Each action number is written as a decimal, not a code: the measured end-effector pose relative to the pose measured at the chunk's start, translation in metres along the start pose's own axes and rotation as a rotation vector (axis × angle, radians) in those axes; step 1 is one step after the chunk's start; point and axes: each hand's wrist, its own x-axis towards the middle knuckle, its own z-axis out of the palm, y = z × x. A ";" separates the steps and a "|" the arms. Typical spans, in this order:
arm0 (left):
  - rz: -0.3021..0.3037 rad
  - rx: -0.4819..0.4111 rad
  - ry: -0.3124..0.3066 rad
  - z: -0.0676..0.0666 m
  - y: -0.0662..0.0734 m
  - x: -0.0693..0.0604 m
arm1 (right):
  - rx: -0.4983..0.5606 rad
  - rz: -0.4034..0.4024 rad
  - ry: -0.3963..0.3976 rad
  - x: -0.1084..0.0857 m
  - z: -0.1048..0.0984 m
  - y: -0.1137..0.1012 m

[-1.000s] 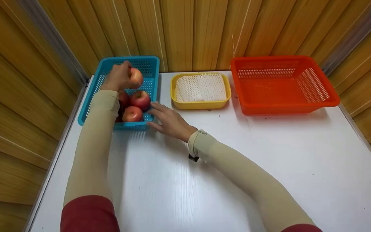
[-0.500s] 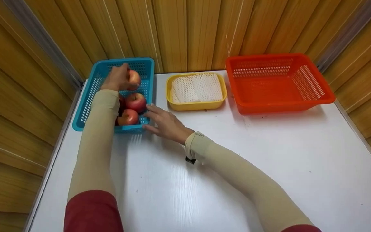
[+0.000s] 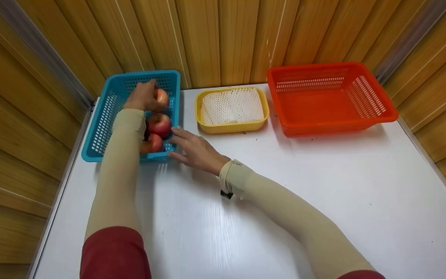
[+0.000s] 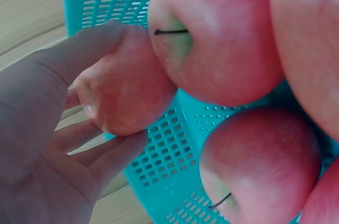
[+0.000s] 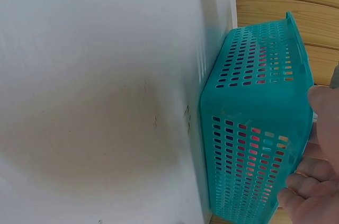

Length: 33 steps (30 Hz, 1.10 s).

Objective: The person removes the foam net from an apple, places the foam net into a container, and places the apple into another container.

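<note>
My left hand [image 3: 141,97] grips an apple [image 3: 162,97] inside the blue plastic basket [image 3: 91,149] at the back left. In the left wrist view, thumb and fingers hold that pinkish apple [image 4: 127,83] from opposite sides, beside several other red apples [image 4: 217,38]. Just in front of it in the head view lie one apple [image 3: 160,124] and another [image 3: 155,142], partly covered by the left forearm. My right hand [image 3: 200,152] rests against the basket's near right corner. The right wrist view has its fingers loosely bent along the basket rim [image 5: 301,70], around nothing.
Right of the blue basket stands a small yellow basket [image 3: 232,128] with white foam net sleeves [image 3: 232,104] in it. An orange basket [image 3: 331,126] sits further right, against the wood-panelled wall [image 3: 238,42]. All rest on a white table [image 3: 285,205].
The head view has shifted, so the baskets appear further left. My left hand and its apple sit slightly lower toward the basket's inside. The right hand stays at the basket corner.
</note>
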 end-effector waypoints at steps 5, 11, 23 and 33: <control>-0.026 0.002 -0.016 0.005 -0.002 0.001 | 0.016 0.009 -0.013 0.000 0.000 -0.001; -0.053 0.009 -0.069 0.012 0.001 0.000 | 0.014 0.017 -0.018 -0.002 -0.001 -0.001; -0.118 -0.027 -0.146 0.016 0.004 -0.003 | 0.033 0.032 -0.032 -0.002 -0.001 0.001; -0.067 0.044 -0.174 0.014 -0.003 0.001 | 0.015 0.013 -0.002 -0.002 0.000 0.005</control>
